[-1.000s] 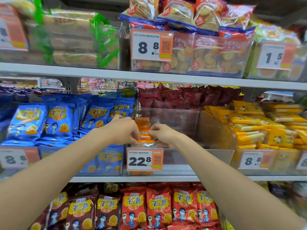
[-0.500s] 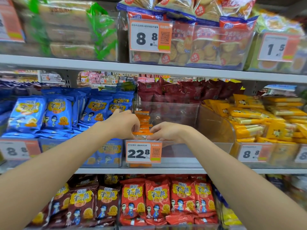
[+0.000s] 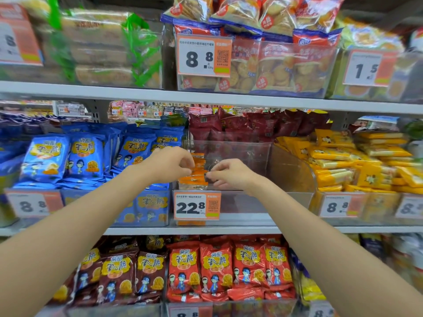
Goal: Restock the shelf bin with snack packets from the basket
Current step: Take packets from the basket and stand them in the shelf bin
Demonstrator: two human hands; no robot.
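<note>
Left hand (image 3: 169, 164) and right hand (image 3: 231, 173) had spread slightly, both pinching the orange packets (image 3: 194, 178) between them. Right of the grip, the bin (image 3: 247, 202) stayed mostly unfilled.

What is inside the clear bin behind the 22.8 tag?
Orange packets line its left side, pinched by the left hand and right hand. The price tag hides the lower front.

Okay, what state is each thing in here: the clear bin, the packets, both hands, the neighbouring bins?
clear bin: mostly empty, open on top
orange packets: lined up at the bin's left side
left hand: pinching the orange packets
right hand: pinching the orange packets
blue packets: bin full
yellow packets: bin full
</note>
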